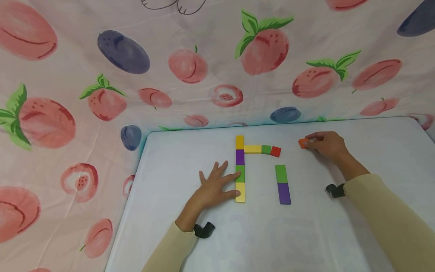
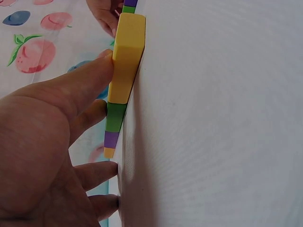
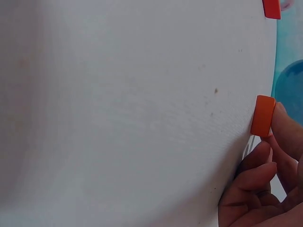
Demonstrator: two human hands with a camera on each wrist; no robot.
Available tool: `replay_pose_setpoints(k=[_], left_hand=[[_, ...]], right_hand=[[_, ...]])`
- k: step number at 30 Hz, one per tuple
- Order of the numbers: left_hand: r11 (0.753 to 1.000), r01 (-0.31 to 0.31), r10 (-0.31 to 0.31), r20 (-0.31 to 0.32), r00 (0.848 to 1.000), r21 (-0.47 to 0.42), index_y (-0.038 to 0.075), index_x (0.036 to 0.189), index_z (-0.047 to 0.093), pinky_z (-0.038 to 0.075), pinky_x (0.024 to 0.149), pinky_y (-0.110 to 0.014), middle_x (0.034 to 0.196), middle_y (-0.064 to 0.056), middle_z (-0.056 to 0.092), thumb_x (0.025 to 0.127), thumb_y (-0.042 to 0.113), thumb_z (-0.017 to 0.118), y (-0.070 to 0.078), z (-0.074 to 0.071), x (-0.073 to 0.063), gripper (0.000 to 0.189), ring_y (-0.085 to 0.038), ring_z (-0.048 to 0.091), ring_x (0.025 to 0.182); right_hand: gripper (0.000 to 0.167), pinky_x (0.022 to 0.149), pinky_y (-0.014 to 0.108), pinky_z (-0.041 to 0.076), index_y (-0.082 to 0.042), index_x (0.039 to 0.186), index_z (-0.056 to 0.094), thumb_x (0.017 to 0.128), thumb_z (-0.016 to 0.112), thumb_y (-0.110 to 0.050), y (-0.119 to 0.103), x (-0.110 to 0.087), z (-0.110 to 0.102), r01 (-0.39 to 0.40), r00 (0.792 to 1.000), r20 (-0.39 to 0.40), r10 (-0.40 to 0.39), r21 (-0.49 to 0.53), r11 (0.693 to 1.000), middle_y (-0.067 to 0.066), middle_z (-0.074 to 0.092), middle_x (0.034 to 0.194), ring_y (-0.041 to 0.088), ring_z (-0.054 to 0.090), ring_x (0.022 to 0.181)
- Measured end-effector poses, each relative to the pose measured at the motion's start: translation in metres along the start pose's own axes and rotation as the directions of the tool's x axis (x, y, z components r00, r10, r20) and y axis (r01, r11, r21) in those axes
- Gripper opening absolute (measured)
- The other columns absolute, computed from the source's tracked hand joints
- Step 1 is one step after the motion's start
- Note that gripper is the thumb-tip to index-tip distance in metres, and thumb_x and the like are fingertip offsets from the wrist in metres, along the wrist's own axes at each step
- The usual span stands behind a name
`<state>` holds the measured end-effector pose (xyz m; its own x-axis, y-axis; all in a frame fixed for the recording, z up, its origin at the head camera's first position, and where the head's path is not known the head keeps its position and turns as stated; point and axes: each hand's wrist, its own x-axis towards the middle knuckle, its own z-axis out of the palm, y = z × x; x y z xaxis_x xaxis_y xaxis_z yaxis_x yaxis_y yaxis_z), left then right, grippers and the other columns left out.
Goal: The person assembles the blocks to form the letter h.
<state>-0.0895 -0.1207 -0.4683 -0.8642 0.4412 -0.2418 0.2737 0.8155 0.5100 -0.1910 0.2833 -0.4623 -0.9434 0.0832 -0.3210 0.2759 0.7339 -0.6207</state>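
Note:
A column of yellow, purple, green and pale yellow blocks [image 1: 239, 157] lies on the white table. My left hand [image 1: 213, 189] has its fingers spread, with thumb and index finger touching the column's lower blocks from the left. From the column's top a row goes right: a yellow block [image 1: 253, 149], a green block [image 1: 266, 150] and a slightly turned red block [image 1: 276, 152]. Farther right, my right hand [image 1: 327, 145] pinches a small orange block [image 3: 263, 116] between thumb and finger. Below the row, a green block [image 1: 281, 173] and a purple block [image 1: 284, 193] lie end to end.
A fruit-printed cloth [image 1: 204, 34] hangs behind the white table [image 1: 238, 241] and along its left side. Black curved pieces stick out at the left cuff [image 1: 204, 230] and the right cuff [image 1: 335, 190].

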Motion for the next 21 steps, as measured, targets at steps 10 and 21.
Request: replay_pose_setpoints(k=[10,21], left_hand=[[1.000,-0.002,0.002,-0.002,1.000,0.000,0.039,0.151,0.050,-0.005,0.110,-0.084,0.172,-0.007,0.018,0.093,0.055,0.068,0.0010,-0.0013,-0.0006,0.063,-0.039,0.004,0.160],[1.000,-0.003,0.003,-0.008,1.000,0.012,0.041,0.151,0.049,-0.004,0.111,-0.084,0.172,-0.006,0.018,0.092,0.055,0.068,-0.0006,0.0008,0.0000,0.064,-0.039,0.005,0.160]], right_hand=[[0.045,0.077,0.037,0.043,-0.005,0.128,0.068,0.094,0.072,-0.034,0.0014,-0.0017,0.0022,0.057,0.996,-0.061,-0.057,0.001,0.998,0.024,0.068,0.120,0.038,0.054,0.112],[0.046,0.075,0.037,0.043,-0.007,0.125,0.067,0.092,0.076,-0.038,0.0002,-0.0081,0.0095,0.036,0.996,-0.082,-0.034,0.021,0.999,0.025,0.070,0.118,0.039,0.052,0.115]])
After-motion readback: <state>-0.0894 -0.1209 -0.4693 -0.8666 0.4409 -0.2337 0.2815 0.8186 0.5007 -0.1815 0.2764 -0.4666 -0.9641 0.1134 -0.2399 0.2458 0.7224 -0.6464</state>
